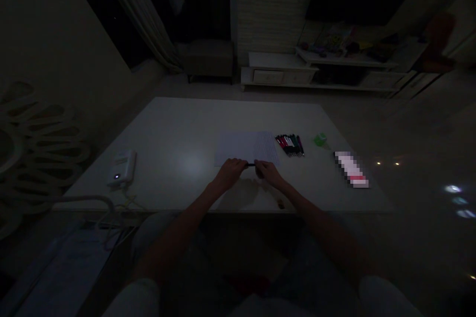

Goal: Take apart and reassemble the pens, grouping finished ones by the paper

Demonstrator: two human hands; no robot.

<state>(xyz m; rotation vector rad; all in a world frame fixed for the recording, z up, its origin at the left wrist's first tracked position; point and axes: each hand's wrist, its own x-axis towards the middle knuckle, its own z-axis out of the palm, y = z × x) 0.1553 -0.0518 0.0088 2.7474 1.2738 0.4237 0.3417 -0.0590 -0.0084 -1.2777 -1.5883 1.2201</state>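
Observation:
My left hand [232, 168] and my right hand [268, 171] meet over the near part of a white table, both closed on a thin dark pen [251, 165]. The pen lies level, one end in each hand; only its short middle part shows. Just beyond the hands are white sheets of paper [236, 144], the right one covered with lines of writing. A row of several pens [290, 144] in dark, red, white, green and purple lies right of the paper. Close to the table's front edge, below my right hand, is a small brown object [280, 204] I cannot make out.
The white table [178, 124] also bears a small green object [320, 139], a lit phone [351, 169] at the right and a white box-shaped device [122, 166] with cables at the left. A low cabinet [278, 77] and a stool [210, 57] stand beyond. The room is dim.

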